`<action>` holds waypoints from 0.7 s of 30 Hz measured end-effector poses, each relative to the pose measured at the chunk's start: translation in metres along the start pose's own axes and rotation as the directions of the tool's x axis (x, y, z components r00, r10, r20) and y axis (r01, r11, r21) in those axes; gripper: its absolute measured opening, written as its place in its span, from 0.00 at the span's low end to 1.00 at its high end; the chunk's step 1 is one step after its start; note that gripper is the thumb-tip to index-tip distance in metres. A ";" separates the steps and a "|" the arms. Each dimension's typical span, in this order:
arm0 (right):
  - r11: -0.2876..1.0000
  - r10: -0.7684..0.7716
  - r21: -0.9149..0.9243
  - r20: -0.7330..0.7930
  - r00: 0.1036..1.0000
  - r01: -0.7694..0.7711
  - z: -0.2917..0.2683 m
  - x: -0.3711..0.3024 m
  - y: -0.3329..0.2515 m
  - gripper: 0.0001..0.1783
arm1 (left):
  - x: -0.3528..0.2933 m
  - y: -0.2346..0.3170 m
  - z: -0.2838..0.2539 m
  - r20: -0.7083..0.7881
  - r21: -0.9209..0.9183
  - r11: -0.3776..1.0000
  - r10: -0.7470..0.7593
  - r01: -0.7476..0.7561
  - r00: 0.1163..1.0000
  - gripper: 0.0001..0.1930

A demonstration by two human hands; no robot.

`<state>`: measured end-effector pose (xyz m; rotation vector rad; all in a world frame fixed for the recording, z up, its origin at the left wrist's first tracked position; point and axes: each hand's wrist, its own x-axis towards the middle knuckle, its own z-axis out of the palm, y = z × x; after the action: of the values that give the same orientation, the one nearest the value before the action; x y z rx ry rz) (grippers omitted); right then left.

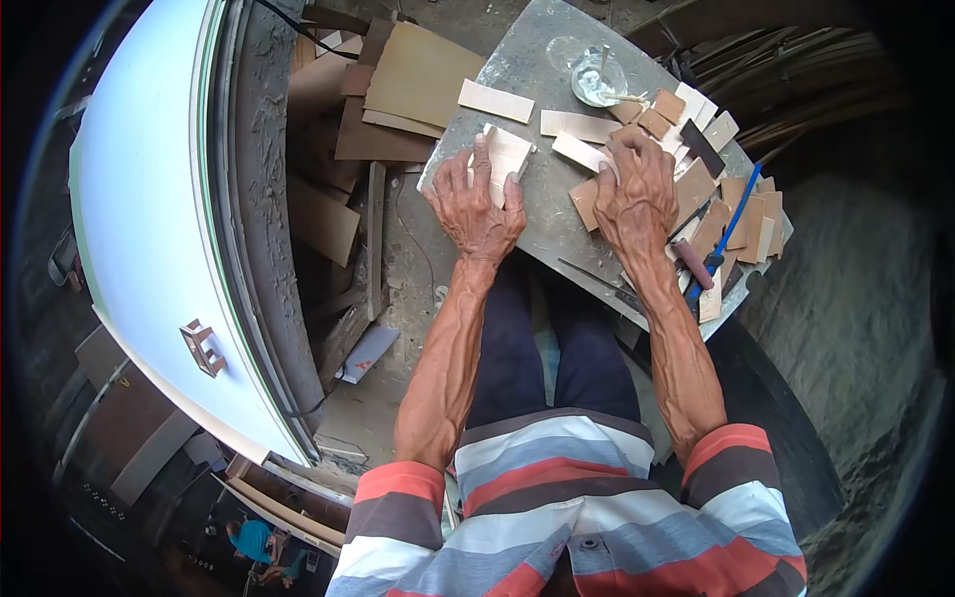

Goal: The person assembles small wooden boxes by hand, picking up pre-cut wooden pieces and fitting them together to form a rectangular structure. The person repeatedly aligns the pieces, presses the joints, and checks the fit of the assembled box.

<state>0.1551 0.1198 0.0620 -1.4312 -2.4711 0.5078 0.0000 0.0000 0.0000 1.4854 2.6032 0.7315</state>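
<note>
Striped shirt fabric [567,478] lies nearest the camera; beyond it, both forearms extend to a grey counter [552,219]. Pale wooden piece [509,154]: located at the counter's near-left edge, beneath the left hand [477,204]. Left hand state: thumb along the piece's right side, fingers spread over its left part, holding it. Right hand [637,189]: fingers curled, thumb beside the right end of a pale strip [579,151]; whether it grips anything cannot be told. Handling: the piece appears thin and dry, so it should be light and stiff, with little slip; thin edges may split under a hard pinch. Take hold by opposite long sides, using even, moderate pressure. Adjacent items: a clear bowl [598,82] containing white paste stands beyond the strip; brown rectangular pieces [655,121] lie just beyond the right hand.
</note>
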 end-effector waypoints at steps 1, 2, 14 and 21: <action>0.998 -0.065 0.020 -0.067 0.996 0.066 -0.002 0.003 -0.005 0.15 | -0.001 0.002 0.001 0.000 0.003 1.000 -0.006 0.006 1.000 0.35; 0.990 -0.128 0.037 -0.134 0.983 0.134 -0.002 0.006 -0.012 0.13 | -0.001 0.003 0.001 -0.001 0.007 1.000 -0.012 0.012 1.000 0.35; 0.978 -0.170 -0.099 0.140 0.975 0.184 0.076 0.082 -0.052 0.13 | 0.004 0.003 -0.008 0.003 0.035 0.999 0.006 -0.006 1.000 0.34; 0.942 -0.129 0.311 -0.020 0.991 0.129 0.035 0.075 -0.058 0.12 | 0.002 0.002 -0.006 0.014 0.008 0.999 -0.036 0.036 0.999 0.34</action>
<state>0.0597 0.1518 0.0566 -1.1374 -2.3337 0.8267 -0.0010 0.0000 0.0068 1.4366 2.6183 0.7058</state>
